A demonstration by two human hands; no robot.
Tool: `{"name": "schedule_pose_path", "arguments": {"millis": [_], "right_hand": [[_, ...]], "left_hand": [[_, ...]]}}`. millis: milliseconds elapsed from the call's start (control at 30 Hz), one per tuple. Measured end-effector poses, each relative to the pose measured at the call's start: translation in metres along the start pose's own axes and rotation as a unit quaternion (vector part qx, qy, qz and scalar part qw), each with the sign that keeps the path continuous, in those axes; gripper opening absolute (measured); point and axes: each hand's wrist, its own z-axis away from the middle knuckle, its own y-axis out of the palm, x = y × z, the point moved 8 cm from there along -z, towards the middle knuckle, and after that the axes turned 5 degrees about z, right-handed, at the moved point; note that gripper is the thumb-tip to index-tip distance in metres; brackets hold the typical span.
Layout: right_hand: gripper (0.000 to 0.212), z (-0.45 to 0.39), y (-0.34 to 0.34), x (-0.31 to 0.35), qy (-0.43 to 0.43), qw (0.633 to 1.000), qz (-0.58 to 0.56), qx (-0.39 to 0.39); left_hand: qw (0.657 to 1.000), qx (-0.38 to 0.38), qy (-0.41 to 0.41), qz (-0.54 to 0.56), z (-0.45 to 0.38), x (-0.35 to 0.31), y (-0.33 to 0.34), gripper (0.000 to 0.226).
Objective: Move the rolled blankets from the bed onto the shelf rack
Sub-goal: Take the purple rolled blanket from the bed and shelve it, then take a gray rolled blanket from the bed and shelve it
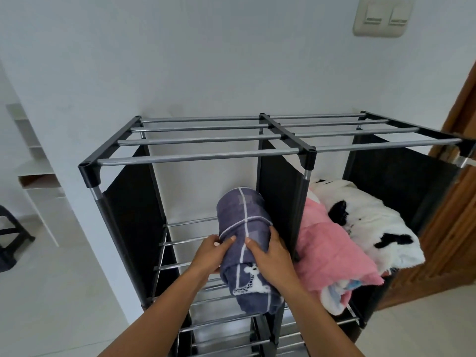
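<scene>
Against the wall: shelf rack (198, 157), black frame with silver bars, split by a dark fabric divider (279, 197) into two bays.
Blue blanket: a rolled blue-grey blanket (243, 222) with white grid lines and a white animal print lies on the bars of the bay left of the divider, its side close against it, its near end past the front bar.
Left hand: left hand (210, 256) is on the roll's left flank, fingers wrapped on the fabric.
Right hand: right hand (270, 253) is on top of the roll beside the divider, fingers spread and pressing down.
Right of the divider: a pink blanket (332, 256) and a white blanket (371, 225) with black patches already lie there, touching each other.
Risk, overhang: I'd guess the roll could tip forward off the front bar if let go now.
Risk, unrolling: the outer flap looks loose; sliding it over the bars may drag it open.
Risk, gaps: soft fabric could sag between the bars.
</scene>
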Motion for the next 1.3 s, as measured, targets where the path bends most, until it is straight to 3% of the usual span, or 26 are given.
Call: {"name": "schedule_pose_path", "arguments": {"millis": [200, 267, 333, 400, 500, 600, 733, 800, 900, 1000, 1133, 1300], "right_hand": [[0.063, 0.029, -0.008, -0.001, -0.023, 0.999, -0.005, 0.036], [0.064, 0.047, -0.014, -0.017, -0.008, 0.998, -0.009, 0.061], [0.052, 0.068, -0.025, -0.042, 0.032, 0.997, -0.029, 0.069], [0.038, 0.090, -0.045, -0.072, 0.093, 0.993, -0.050, 0.052], [0.041, 0.128, -0.087, -0.119, 0.177, 0.982, -0.061, -0.005], [0.040, 0.177, -0.137, -0.158, 0.229, 0.968, -0.075, -0.076], [0.040, 0.277, -0.198, -0.205, 0.284, 0.933, -0.112, -0.189], [0.040, 0.345, -0.220, -0.233, 0.317, 0.907, -0.133, -0.245], [0.035, 0.482, -0.244, -0.277, 0.378, 0.827, -0.206, -0.361], [0.040, 0.634, -0.257, -0.308, 0.424, 0.719, -0.254, -0.489], [0.047, 0.831, -0.240, -0.317, 0.448, 0.567, -0.272, -0.635], [0.046, 1.002, -0.173, -0.295, 0.441, 0.360, -0.300, -0.765]], "left_hand": [[0.958, -0.118, 0.214, -0.151, 0.028, -0.030, -0.006, 0.019], [0.939, -0.125, 0.275, -0.166, 0.042, -0.041, 0.001, 0.023], [0.917, -0.103, 0.343, -0.174, 0.062, -0.055, 0.018, 0.026], [0.891, -0.068, 0.416, -0.168, 0.091, -0.071, 0.044, 0.023], [0.855, -0.023, 0.499, -0.140, 0.138, -0.079, 0.089, 0.014], [0.841, 0.039, 0.525, -0.128, 0.175, -0.070, 0.142, 0.011], [0.819, 0.259, 0.466, -0.213, 0.225, -0.022, 0.255, 0.013], [0.777, 0.377, 0.398, -0.310, 0.265, 0.023, 0.317, 0.023], [0.645, 0.549, 0.338, -0.410, 0.376, 0.101, 0.391, 0.035], [0.553, 0.672, 0.300, -0.390, 0.510, 0.161, 0.431, 0.028], [0.421, 0.768, 0.301, -0.378, 0.682, 0.237, 0.452, 0.007], [0.237, 0.852, 0.253, -0.393, 0.853, 0.324, 0.434, 0.009]]}}
